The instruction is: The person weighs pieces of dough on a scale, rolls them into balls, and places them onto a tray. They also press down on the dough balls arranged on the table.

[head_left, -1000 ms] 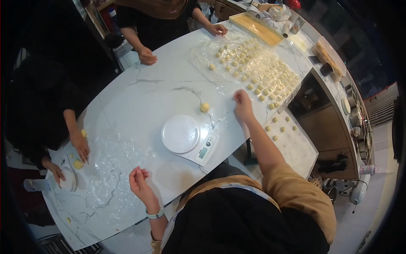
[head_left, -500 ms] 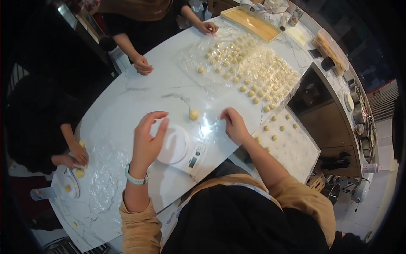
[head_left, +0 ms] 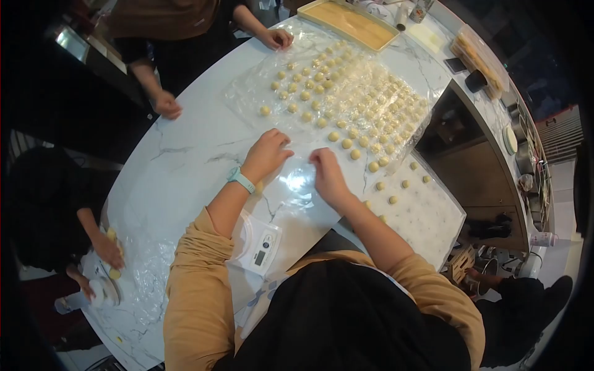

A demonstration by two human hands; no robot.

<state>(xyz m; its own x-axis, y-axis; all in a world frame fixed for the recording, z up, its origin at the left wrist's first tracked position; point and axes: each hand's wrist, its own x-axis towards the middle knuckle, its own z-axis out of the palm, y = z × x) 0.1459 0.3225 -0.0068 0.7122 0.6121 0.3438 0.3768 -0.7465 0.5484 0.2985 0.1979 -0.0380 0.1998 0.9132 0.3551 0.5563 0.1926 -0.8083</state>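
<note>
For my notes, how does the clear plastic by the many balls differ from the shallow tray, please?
The plastic is thin and crinkled, while the tray is stiff and straight-edged. Many small balls lie along the plastic; the tray holds a flat yellowish layer. Both are on the marble-patterned table.

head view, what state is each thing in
Left hand: fingers bent
Right hand: fingers curled
Dough balls: rounded, set out separately
Plastic sheet: spread, crinkled
Scale: flat, partly hidden by an arm, reading illegible
Tray: filled with a flat yellow layer
</note>
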